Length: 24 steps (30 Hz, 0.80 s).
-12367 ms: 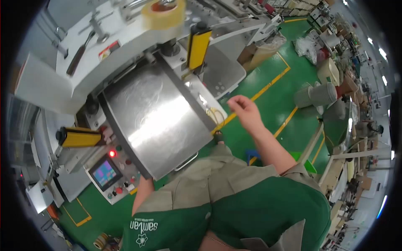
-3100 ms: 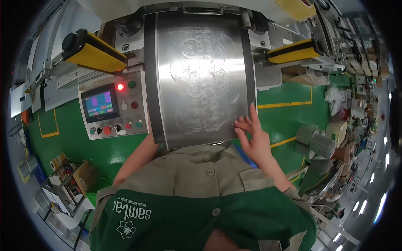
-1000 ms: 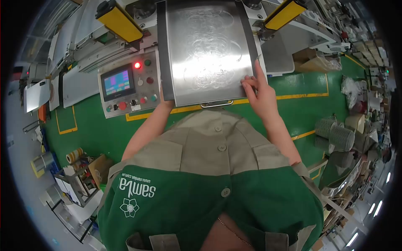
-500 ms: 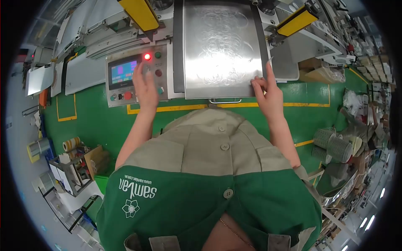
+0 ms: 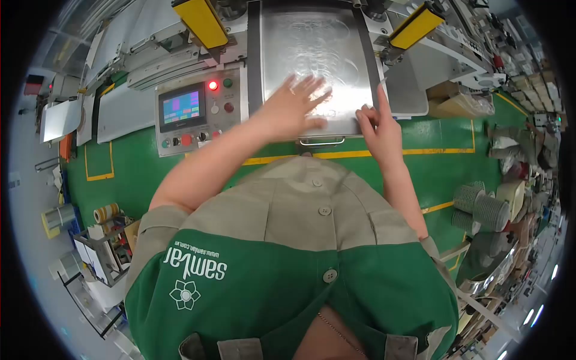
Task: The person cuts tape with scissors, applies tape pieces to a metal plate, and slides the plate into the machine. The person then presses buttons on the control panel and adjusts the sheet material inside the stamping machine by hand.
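The left hand has moved from the control panel to the metal plate at upper centre; its fingers are spread and hold nothing, contact unclear. The right hand, index straight, others curled, is at the plate's lower-right edge; I cannot tell whether it grips. Upside down at lower left, the green shirt reads "www.samlan.com.vn".
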### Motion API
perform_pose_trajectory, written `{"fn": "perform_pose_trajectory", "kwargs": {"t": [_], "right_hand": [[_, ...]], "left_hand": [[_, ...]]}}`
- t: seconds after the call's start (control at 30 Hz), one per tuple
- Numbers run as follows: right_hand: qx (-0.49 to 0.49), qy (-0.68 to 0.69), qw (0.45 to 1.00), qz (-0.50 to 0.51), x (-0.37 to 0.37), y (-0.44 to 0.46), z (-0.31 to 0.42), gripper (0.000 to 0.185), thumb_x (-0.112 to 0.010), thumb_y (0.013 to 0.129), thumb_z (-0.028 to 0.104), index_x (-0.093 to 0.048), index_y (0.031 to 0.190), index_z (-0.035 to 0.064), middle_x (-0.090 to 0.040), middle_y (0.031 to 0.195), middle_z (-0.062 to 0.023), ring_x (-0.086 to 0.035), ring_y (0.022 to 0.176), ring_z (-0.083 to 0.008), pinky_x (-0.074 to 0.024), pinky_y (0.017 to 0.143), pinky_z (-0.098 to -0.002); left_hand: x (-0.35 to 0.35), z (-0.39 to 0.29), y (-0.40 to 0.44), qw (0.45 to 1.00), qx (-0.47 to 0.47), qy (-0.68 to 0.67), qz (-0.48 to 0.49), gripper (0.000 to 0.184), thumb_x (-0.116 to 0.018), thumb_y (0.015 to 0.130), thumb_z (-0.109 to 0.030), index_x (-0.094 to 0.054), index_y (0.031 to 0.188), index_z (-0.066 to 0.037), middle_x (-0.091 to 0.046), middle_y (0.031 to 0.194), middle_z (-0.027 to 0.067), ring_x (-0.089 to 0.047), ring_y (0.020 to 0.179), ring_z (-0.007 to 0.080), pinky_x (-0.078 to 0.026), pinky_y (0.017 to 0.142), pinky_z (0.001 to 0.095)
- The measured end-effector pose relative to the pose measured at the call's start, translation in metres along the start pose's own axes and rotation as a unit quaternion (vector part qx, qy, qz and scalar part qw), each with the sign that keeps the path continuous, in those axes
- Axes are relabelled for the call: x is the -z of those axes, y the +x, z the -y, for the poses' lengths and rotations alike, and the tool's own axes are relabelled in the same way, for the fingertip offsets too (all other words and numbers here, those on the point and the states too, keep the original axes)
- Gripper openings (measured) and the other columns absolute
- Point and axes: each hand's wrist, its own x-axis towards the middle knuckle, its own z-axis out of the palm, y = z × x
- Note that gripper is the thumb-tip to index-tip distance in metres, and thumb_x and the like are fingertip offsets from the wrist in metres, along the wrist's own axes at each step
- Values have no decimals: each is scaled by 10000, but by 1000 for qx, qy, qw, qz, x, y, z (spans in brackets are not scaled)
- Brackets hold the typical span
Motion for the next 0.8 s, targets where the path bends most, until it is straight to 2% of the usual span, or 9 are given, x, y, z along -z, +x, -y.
{"fn": "perform_pose_trajectory", "kwargs": {"t": [0.17, 0.23, 0.33, 0.53, 0.63, 0.67, 0.73, 0.77, 0.8], "right_hand": [[9, 4, 1000, -18, -2, -2, -3, 727, -671, 905, 139, -297, 1523, 59, -720, 885, -134, -717, 918, -252, -537, 810, -335], [-7, 12, 1000, -20, -2, -2, -2, 727, -671, 907, 141, -294, 1523, 56, -718, 877, -130, -718, 911, -251, -536, 809, -331], [-24, -10, 1000, -13, -4, -3, -3, 728, -661, 915, 137, -276, 1525, 45, -709, 839, -117, -718, 856, -242, -530, 795, -310], [-27, 114, 988, -100, 5, -15, -4, 677, -644, 953, 152, -288, 1512, 13, -740, 904, -96, -677, 801, -118, -519, 783, -264], [-27, 155, 977, -141, 16, -28, -5, 660, -640, 954, 111, -297, 1508, 2, -737, 919, -65, -652, 834, -78, -507, 794, -251], [-26, 154, 977, -148, 19, -34, -8, 658, -637, 957, 104, -296, 1511, 6, -730, 907, -54, -637, 823, -70, -495, 793, -240], [-57, 106, 983, -135, 29, -45, 0, 646, -583, 987, 60, -242, 1534, 23, -723, 998, -66, -618, 875, -49, -460, 785, -194], [-59, 102, 984, -135, 31, -50, -1, 643, -581, 989, 62, -244, 1535, 25, -724, 993, -65, -617, 874, -48, -458, 784, -193], [-61, 99, 984, -134, 32, -54, -3, 640, -579, 990, 64, -245, 1535, 27, -726, 989, -64, -615, 873, -47, -455, 783, -191]], "left_hand": [[-3, 69, 47, 986, 156, 54, -16, 703, -334, 1000, -592, -231, 1568, -191, -182, 1634, 106, -160, 1508, 304, -120, 1219, 480], [-5, 74, 60, 984, 168, 51, -15, 732, -316, 995, -613, -221, 1571, -172, -171, 1635, 120, -150, 1510, 310, -112, 1219, 479], [-11, 55, 79, 972, 233, 36, -16, 790, -321, 992, -597, -182, 1566, -73, -129, 1638, 153, -98, 1521, 308, -72, 1223, 487], [-17, -19, 52, 996, 81, 24, -12, 764, -303, 1005, -577, -195, 1563, -66, -168, 1628, 165, -140, 1512, 309, -79, 1226, 470], [-14, -59, 9, 998, -46, -51, -13, 775, -406, 985, -544, -268, 1513, 6, -262, 1584, 200, -209, 1486, 340, -126, 1219, 479], [-15, -69, -8, 990, -94, -86, -62, 701, -445, 983, -516, -380, 1468, -12, -308, 1567, 188, -291, 1445, 365, -202, 1199, 485], [0, -75, -25, 959, -171, -217, 56, 562, -514, 984, -425, -484, 1395, -44, -448, 1471, 180, -463, 1325, 354, -356, 1122, 476], [30, -76, -30, 898, -104, -371, 211, 415, -569, 971, -363, -600, 1273, -80, -592, 1316, 142, -577, 1179, 350, -475, 986, 441], [31, -73, -37, 898, -101, -396, 164, 355, -607, 951, -323, -636, 1222, -95, -638, 1244, 122, -603, 1141, 334, -501, 919, 423]]}}
